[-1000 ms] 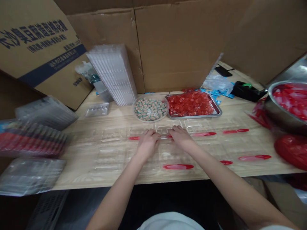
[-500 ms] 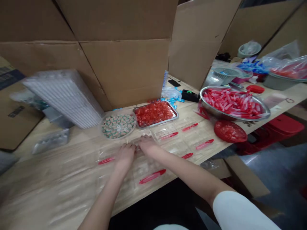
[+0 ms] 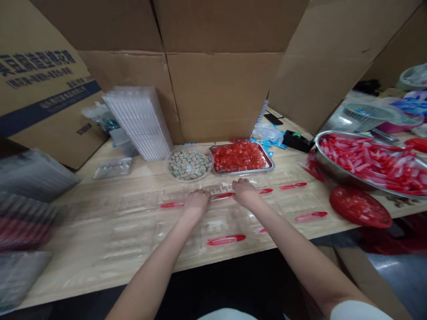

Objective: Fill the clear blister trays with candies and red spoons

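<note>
Several clear plastic blister trays (image 3: pixel 140 218) lie in rows on the wooden table (image 3: pixel 100 169), some with a red sachet (image 3: pixel 226 240) in them. My left hand (image 3: pixel 196 201) and my right hand (image 3: pixel 245 193) rest knuckles up on one clear tray (image 3: pixel 222 192) in the far row, fingers curled down onto its two ends. A red sachet (image 3: pixel 223 195) lies in that tray between the hands. Just beyond are a round clear bowl of green-and-white sweets (image 3: pixel 189 164) and a steel tray of red sweets (image 3: pixel 242 158).
A leaning stack of clear trays (image 3: pixel 140 122) and cardboard boxes (image 3: pixel 220 89) stand at the back. At right are a steel bowl of red sachets (image 3: pixel 370 162) and a red lid-shaped dish (image 3: pixel 359 206). Blurred stacks of filled trays (image 3: pixel 26 200) sit at left.
The view swung right, then back toward the centre. My hands have drawn slightly apart on the same tray, exposing the red sachet between them.
</note>
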A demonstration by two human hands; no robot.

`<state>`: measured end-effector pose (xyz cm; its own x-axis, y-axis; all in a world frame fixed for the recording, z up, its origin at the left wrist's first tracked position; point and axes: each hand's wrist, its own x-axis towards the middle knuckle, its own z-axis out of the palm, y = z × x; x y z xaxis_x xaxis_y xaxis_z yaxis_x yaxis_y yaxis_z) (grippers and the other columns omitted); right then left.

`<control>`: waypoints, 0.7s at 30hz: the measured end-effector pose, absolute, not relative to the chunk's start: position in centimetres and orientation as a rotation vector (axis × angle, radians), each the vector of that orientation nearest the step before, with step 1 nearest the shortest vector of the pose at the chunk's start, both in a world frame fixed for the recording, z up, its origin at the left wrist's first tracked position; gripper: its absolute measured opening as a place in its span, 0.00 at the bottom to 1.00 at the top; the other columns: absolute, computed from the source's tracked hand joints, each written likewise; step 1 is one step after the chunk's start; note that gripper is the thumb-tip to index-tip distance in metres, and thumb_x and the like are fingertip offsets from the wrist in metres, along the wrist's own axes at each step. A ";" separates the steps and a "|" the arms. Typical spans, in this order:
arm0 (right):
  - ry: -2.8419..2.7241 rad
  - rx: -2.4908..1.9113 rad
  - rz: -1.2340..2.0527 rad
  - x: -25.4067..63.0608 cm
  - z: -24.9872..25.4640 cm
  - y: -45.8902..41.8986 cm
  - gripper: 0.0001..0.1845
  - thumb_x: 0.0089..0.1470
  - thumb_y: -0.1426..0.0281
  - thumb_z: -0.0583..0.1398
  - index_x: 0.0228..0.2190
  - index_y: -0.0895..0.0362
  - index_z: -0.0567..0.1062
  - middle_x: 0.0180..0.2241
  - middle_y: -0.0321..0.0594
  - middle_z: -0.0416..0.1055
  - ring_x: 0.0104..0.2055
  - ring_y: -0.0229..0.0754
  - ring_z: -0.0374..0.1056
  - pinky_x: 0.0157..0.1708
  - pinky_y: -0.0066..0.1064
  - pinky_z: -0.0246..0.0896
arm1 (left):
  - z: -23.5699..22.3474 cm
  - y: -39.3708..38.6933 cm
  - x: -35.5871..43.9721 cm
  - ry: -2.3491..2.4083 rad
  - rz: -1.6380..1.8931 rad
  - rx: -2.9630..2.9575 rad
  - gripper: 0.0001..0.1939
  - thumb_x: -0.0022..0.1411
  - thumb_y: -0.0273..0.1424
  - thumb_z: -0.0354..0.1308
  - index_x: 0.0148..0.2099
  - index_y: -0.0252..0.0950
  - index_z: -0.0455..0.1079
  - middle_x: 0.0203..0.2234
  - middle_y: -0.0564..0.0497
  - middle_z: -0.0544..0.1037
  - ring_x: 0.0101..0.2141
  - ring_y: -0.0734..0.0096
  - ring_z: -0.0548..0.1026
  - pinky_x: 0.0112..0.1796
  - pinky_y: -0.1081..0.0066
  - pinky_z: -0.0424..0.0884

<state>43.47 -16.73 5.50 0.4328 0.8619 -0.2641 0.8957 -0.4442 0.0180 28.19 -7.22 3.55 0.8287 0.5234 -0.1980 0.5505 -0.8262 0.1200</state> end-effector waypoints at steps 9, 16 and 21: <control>1.544 2.517 -0.562 44.7 4.2 -16.5 0.13 0.50 0.72 0.59 0.39 0.63 0.72 0.41 0.48 0.70 0.42 0.45 0.66 0.41 0.36 0.59 | 3.2 -6.7 28.3 0.864 -0.230 2.753 0.10 0.59 0.28 0.52 0.42 0.39 0.72 0.38 0.44 0.78 0.40 0.59 0.75 0.38 0.66 0.68; 1.816 2.666 -0.725 45.6 5.5 -17.3 0.03 0.50 0.70 0.59 0.30 0.56 0.74 0.29 0.36 0.72 0.31 0.36 0.65 0.29 0.24 0.53 | 2.9 -6.5 28.3 0.863 -0.104 2.740 0.14 0.56 0.28 0.57 0.46 0.36 0.69 0.36 0.43 0.77 0.38 0.58 0.75 0.37 0.65 0.68; 1.814 2.916 -0.645 48.0 7.4 -21.5 0.06 0.51 0.67 0.60 0.25 0.56 0.72 0.25 0.31 0.71 0.28 0.33 0.65 0.28 0.22 0.53 | 2.8 -7.3 26.6 0.757 0.176 2.756 0.18 0.59 0.31 0.54 0.52 0.34 0.65 0.46 0.41 0.72 0.47 0.57 0.70 0.47 0.61 0.66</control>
<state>48.01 -21.50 7.37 0.4112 0.9036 -0.1196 0.7761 -0.4159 -0.4740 26.55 -7.25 2.84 0.8556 0.5158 0.0436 0.4820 -0.8246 0.2961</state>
